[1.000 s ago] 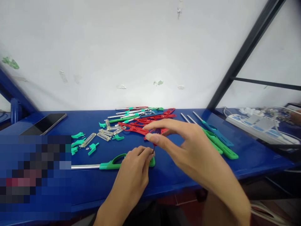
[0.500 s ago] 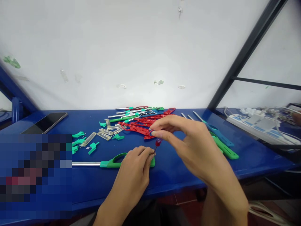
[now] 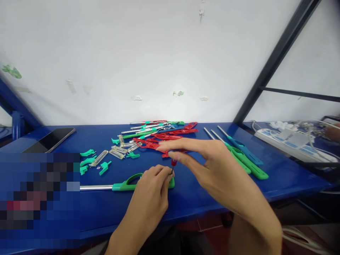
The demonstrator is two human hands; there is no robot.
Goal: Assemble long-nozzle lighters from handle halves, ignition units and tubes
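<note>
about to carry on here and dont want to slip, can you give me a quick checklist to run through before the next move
1. Left hand on the green lighter: ok, it covers much of the handle.
2. Right hand at the screwdriver: ok, thumb and fingers are at its top, though the exact grip is partly hidden.
3. Screwdriver tip seated: cannot tell, the left fingers are in the way.
4. Loose green pieces away from both hands: ok, they lie further back, to the left.
5. Far end of the lighter's metal tube: cannot tell, it runs into the blurred patch.
</note>
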